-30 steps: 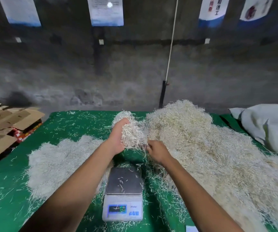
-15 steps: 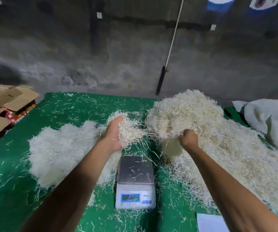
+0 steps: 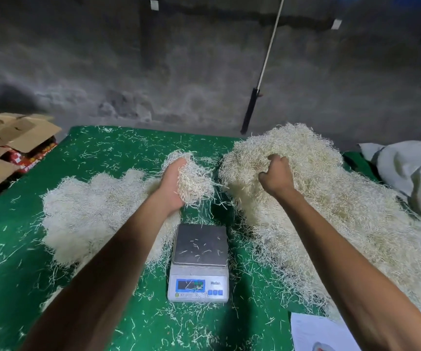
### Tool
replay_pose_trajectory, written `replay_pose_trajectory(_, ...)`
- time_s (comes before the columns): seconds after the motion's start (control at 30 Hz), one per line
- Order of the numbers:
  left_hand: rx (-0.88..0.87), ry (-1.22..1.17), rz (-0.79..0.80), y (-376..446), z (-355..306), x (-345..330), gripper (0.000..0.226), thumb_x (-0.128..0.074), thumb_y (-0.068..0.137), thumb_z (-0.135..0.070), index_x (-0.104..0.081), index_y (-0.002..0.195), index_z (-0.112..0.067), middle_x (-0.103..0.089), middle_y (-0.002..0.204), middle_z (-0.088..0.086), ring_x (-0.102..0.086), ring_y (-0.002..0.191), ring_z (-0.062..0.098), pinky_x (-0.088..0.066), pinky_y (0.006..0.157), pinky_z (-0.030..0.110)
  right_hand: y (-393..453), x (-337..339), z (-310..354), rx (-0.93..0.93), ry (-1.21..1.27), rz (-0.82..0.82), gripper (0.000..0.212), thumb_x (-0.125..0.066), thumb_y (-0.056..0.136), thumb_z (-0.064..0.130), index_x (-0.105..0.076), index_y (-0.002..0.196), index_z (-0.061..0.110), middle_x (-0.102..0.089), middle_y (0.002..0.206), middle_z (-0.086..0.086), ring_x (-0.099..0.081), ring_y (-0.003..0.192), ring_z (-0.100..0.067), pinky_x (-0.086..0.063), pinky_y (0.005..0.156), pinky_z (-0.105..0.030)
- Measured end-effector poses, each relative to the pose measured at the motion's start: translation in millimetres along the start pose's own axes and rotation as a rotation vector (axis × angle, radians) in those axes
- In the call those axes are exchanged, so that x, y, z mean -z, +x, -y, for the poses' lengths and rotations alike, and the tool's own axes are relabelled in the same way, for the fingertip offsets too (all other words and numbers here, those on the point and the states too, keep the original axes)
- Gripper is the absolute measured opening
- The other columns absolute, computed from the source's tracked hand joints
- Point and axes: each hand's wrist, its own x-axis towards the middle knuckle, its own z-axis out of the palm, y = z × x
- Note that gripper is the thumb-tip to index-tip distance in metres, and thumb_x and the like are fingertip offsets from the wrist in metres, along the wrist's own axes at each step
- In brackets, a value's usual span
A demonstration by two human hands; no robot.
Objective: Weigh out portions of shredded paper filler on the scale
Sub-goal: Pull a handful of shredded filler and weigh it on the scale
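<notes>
Sitting at lower centre on the green felt-like table cover, the small white digital scale has a grey steel platter bearing stray strands. Above it, the left hand cups a wiry handful of pale shredded paper filler; the right hand digs curled fingers into the big fluffy filler heap at right.

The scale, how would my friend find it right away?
Start at the green table. Between two fluffy heaps of shredded paper sits the scale. It is the only hard, boxy thing there, with a grey metal plate and a blue display.
</notes>
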Motion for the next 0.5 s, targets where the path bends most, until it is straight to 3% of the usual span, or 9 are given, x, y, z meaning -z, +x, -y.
replay_pose_trajectory(0.07, 0.001, -0.007, 0.050, 1, -3, -6, 0.102, -0.079, 0.066, -0.060, -0.040, 0.152, -0.024, -0.043, 0.154, 0.014, -0.047, 0.136, 0.041, -0.040, 0.112, 0.054, -10, 6, 13, 0.112, -0.023, 0.056, 0.051, -0.072, 0.089, 0.010, -0.054, 0.137, 0.009, -0.051, 0.139, -0.013, -0.056, 0.116, -0.023, -0.048, 0.102, -0.030)
replay_pose_trajectory(0.13, -0.007, -0.035, 0.215, -1, -2, -13, 0.087, -0.073, 0.078, -0.058, -0.045, 0.149, -0.016, -0.053, 0.146, 0.019, -0.056, 0.129, 0.041, -0.041, 0.111, 0.057, -32, -3, 32, 0.216, 0.128, 0.288, 0.048, -0.065, 0.098, 0.033, -0.054, 0.138, 0.011, -0.055, 0.140, -0.011, -0.057, 0.117, -0.021, -0.050, 0.101, -0.036)
replay_pose_trajectory(0.23, -0.052, -0.003, 0.412, -10, 5, -29, 0.067, -0.058, 0.094, -0.062, -0.058, 0.136, -0.009, -0.067, 0.127, 0.021, -0.066, 0.117, 0.036, -0.048, 0.104, 0.053, -70, -25, 62, 0.018, 0.634, 0.660, 0.064, -0.030, 0.100, 0.070, -0.061, 0.111, 0.015, -0.069, 0.103, -0.011, -0.063, 0.086, -0.021, -0.052, 0.082, -0.042)
replay_pose_trajectory(0.3, -0.112, 0.170, 0.278, -10, 16, -37, 0.080, -0.039, 0.095, -0.074, -0.050, 0.146, -0.014, -0.057, 0.142, 0.019, -0.056, 0.132, 0.033, -0.039, 0.113, 0.054, -77, -40, 69, -0.106, 0.859, 0.769, 0.073, -0.024, 0.094, 0.080, -0.063, 0.122, 0.024, -0.071, 0.107, -0.004, -0.071, 0.094, -0.022, -0.058, 0.086, -0.049)
replay_pose_trajectory(0.33, -0.140, 0.280, 0.171, -11, 23, -37, 0.085, -0.026, 0.095, -0.079, -0.038, 0.155, -0.019, -0.042, 0.156, 0.017, -0.042, 0.143, 0.031, -0.028, 0.119, 0.056, -77, -44, 71, -0.124, 0.862, 0.747, 0.074, -0.028, 0.095, 0.079, -0.057, 0.135, 0.022, -0.068, 0.117, -0.005, -0.070, 0.105, -0.023, -0.058, 0.090, -0.052)
replay_pose_trajectory(0.37, -0.151, 0.360, 0.090, -14, 29, -33, 0.086, -0.017, 0.094, -0.080, -0.025, 0.160, -0.026, -0.026, 0.165, 0.012, -0.028, 0.151, 0.030, -0.019, 0.122, 0.057, -76, -47, 70, -0.122, 0.793, 0.681, 0.072, -0.035, 0.098, 0.072, -0.051, 0.140, 0.016, -0.067, 0.112, -0.006, -0.071, 0.097, -0.019, -0.062, 0.084, -0.048)
replay_pose_trajectory(0.4, -0.147, 0.409, 0.050, -14, 35, -26, 0.085, -0.015, 0.093, -0.081, -0.019, 0.161, -0.030, -0.017, 0.168, 0.009, -0.021, 0.153, 0.030, -0.018, 0.122, 0.059, -74, -49, 69, -0.120, 0.715, 0.601, 0.063, -0.042, 0.102, 0.060, -0.049, 0.141, 0.011, -0.064, 0.092, -0.004, -0.067, 0.073, -0.010, -0.064, 0.067, -0.038)
replay_pose_trajectory(0.43, -0.119, 0.401, 0.053, -12, 39, -16, 0.083, -0.021, 0.094, -0.080, -0.021, 0.160, -0.031, -0.018, 0.167, 0.008, -0.025, 0.151, 0.033, -0.028, 0.118, 0.059, -70, -52, 66, -0.119, 0.661, 0.527, 0.056, -0.049, 0.105, 0.046, -0.044, 0.146, 0.008, -0.057, 0.076, 0.000, -0.055, 0.051, -0.004, -0.056, 0.049, -0.028)
replay_pose_trajectory(0.5, -0.025, 0.234, 0.100, -11, 42, 2, 0.074, -0.051, 0.094, -0.067, -0.036, 0.153, -0.026, -0.028, 0.164, 0.012, -0.040, 0.142, 0.035, -0.053, 0.099, 0.052, -62, -59, 56, -0.125, 0.654, 0.437, 0.057, -0.056, 0.104, 0.023, -0.035, 0.154, 0.007, -0.062, 0.076, -0.008, -0.042, 0.038, -0.002, -0.040, 0.038, -0.023)
